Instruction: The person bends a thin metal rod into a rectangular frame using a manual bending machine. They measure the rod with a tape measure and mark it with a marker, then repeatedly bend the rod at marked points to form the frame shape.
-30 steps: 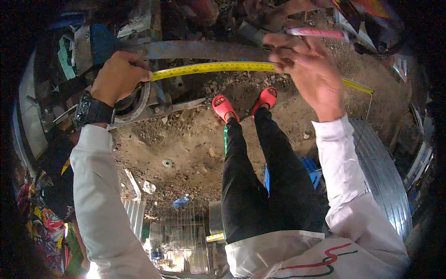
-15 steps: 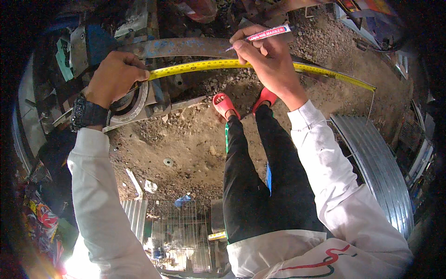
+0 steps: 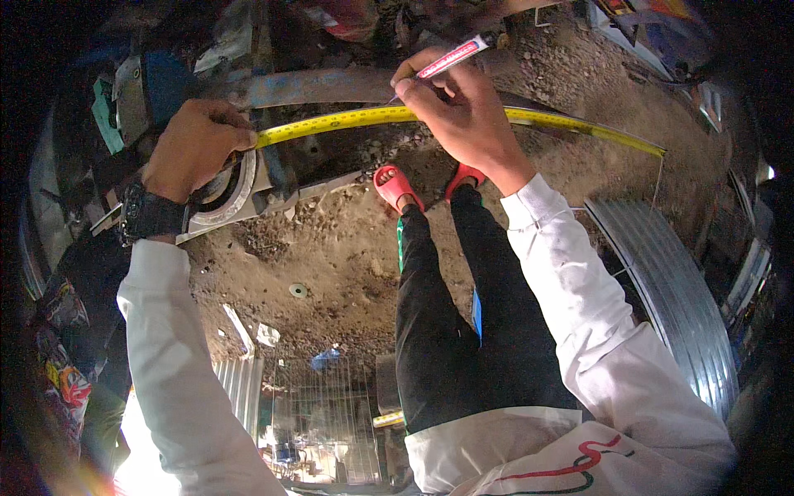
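Left grip (image 3: 197,147) pinches yellow measuring tape (image 3: 331,126). Right grip (image 3: 467,116) holds marker (image 3: 453,59).

A corrugated sheet (image 3: 674,289) at right; wire grid (image 3: 325,413) lower left; disc (image 3: 294,289) (pale, holed) on dirt (image 3: 331,256).

Brown dirt ground (image 3: 339,264) spreads underneath, with loose gravel (image 3: 542,87) at the far right. A small round disc (image 3: 298,290) lies left of centre; nearer are a white scrap (image 3: 267,334) and a blue scrap (image 3: 325,359). Red sandals (image 3: 403,183) stand farther off.
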Motion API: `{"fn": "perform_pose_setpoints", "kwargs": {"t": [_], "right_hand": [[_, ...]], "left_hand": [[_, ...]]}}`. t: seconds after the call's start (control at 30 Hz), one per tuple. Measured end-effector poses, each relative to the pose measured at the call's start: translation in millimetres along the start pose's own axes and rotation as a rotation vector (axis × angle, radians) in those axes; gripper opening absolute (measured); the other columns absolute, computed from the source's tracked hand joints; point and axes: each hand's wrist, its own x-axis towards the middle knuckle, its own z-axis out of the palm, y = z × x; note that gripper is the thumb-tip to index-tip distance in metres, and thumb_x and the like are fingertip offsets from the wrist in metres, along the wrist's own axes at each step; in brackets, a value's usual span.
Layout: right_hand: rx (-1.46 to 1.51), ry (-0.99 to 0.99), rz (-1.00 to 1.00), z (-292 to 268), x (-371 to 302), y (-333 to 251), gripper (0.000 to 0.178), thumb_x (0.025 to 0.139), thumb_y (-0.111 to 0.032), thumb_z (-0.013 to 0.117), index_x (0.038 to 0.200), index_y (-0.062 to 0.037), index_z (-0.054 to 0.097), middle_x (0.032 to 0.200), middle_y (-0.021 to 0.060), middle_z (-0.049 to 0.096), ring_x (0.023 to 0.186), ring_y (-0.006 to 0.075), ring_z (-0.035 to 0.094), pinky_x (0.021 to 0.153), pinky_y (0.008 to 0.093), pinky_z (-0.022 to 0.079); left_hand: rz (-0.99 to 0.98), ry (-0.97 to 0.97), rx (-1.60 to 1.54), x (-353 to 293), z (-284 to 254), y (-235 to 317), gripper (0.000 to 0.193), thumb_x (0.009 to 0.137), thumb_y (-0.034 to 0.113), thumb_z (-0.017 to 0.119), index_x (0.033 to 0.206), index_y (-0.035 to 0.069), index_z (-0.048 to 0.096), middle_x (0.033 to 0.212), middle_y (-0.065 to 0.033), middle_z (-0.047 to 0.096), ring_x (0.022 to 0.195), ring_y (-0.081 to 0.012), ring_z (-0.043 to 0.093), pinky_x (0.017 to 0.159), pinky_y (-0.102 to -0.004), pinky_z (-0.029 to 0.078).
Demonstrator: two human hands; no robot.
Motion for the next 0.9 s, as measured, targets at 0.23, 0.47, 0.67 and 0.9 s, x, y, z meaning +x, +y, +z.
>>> {"fn": "perform_pose_setpoints", "kwargs": {"t": [0.23, 0.47, 0.67, 0.9], "right_hand": [[-0.037, 0.002, 0.002, -0.1, -0.8, -1.5, 0.010, 0.093, -0.017, 0.065, 0.097, -0.0074, 0.065, 0.071, -0.0060, 0.054, 0.063, 0.0011, 0.046, 0.055, 0.0204, 0.035], [-0.049, 0.005, -0.018, 1.7, -0.7, -1.4, 0.011, 0.094, -0.019, 0.065, 0.097, -0.0076, 0.066, 0.071, -0.0059, 0.055, 0.060, 0.0013, 0.045, 0.052, 0.0205, 0.035], [-0.040, -0.008, 0.009, 1.6, -0.7, -3.2, 0.012, 0.093, -0.020, 0.065, 0.096, -0.0077, 0.066, 0.071, -0.0055, 0.055, 0.060, 0.0016, 0.046, 0.052, 0.0206, 0.036], [-0.077, -0.001, -0.048, 1.4, 1.2, 1.9, 0.013, 0.094, -0.020, 0.065, 0.096, -0.0076, 0.066, 0.070, -0.0048, 0.055, 0.061, 0.0018, 0.047, 0.053, 0.0211, 0.037]], "left_hand": [[0.028, -0.031, 0.063, -1.8, -4.4, 5.3, 0.021, 0.077, 0.021, 0.072, 0.089, 0.004, 0.076, 0.076, -0.0111, 0.070, 0.068, -0.0177, 0.065, 0.067, -0.0306, 0.050], [-0.013, -0.018, 0.095, -5.0, -4.5, 9.7, 0.021, 0.078, 0.022, 0.072, 0.091, 0.006, 0.076, 0.079, -0.0131, 0.071, 0.071, -0.0194, 0.067, 0.071, -0.0317, 0.052], [-0.050, -0.053, 0.029, -3.9, -3.7, 8.9, 0.021, 0.078, 0.022, 0.072, 0.092, 0.006, 0.076, 0.083, -0.0138, 0.072, 0.073, -0.0209, 0.068, 0.072, -0.0317, 0.052], [0.023, -0.045, 0.103, -1.4, -4.8, 7.8, 0.022, 0.078, 0.023, 0.073, 0.092, 0.006, 0.076, 0.085, -0.0142, 0.072, 0.076, -0.0216, 0.069, 0.074, -0.0319, 0.052]]}}
